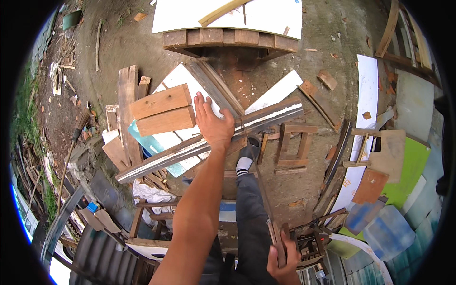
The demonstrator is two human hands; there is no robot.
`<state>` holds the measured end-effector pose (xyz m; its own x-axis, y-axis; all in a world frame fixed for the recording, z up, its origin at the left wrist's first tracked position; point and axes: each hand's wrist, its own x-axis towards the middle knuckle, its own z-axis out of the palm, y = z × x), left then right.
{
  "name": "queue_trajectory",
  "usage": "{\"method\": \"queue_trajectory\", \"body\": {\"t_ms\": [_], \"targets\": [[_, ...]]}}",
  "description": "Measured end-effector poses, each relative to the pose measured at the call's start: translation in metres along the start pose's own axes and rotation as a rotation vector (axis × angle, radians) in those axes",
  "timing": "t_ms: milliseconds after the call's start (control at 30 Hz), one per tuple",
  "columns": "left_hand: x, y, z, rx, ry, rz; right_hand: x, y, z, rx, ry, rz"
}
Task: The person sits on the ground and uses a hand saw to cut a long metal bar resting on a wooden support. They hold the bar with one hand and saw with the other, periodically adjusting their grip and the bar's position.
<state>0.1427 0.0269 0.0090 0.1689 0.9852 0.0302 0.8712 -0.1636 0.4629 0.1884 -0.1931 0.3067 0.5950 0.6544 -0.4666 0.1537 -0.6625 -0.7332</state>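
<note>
A long dark wooden beam (166, 159) with a white-painted strip lies aslant before me. My left hand (214, 124) rests on it, fingers stretched out toward the far side. Close by lie two short brown planks (164, 108), side by side on white boards. My right hand (285, 260), low in the picture, is wrapped round the wooden handle of a handsaw (264, 190). The saw's long thin blade runs up to the beam just right of my left hand. Whether the teeth touch the wood I cannot tell.
My foot in a dark slipper (250, 147) is below the beam, near a hammer (263, 146) and a small wooden frame (295, 146). A white-topped wooden table (266, 19) stands ahead. Boards and a green panel (408, 166) lie right; a stick-handled brush (81, 124) leans left.
</note>
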Motion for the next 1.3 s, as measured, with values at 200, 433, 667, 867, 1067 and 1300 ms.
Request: {"method": "queue_trajectory", "body": {"t_ms": [200, 433, 667, 867, 1067, 1300], "targets": [[0.005, 0.002, 0.001, 0.015, 0.010, -0.008, 0.144, 0.058, 0.107, 0.081, -0.032, 0.111], [0.003, 0.003, 0.000, 0.016, 0.003, -0.022, 0.009, -0.030, -0.008, 0.032, -0.048, 0.168], [0.005, 0.003, 0.000, -0.005, 0.005, -0.009, 0.164, 0.030, 0.101, 0.138, 0.002, 0.094], [0.003, 0.003, 0.000, 0.025, -0.007, -0.041, 0.049, -0.005, 0.032, 0.013, -0.030, 0.217], [0.000, 0.000, 0.004, 0.044, -0.009, -0.036, 0.075, -0.031, 0.028, 0.000, -0.071, 0.219], [0.003, 0.001, 0.001, 0.056, -0.027, -0.032, 0.121, -0.004, 0.074, 0.003, -0.058, 0.187]]}}
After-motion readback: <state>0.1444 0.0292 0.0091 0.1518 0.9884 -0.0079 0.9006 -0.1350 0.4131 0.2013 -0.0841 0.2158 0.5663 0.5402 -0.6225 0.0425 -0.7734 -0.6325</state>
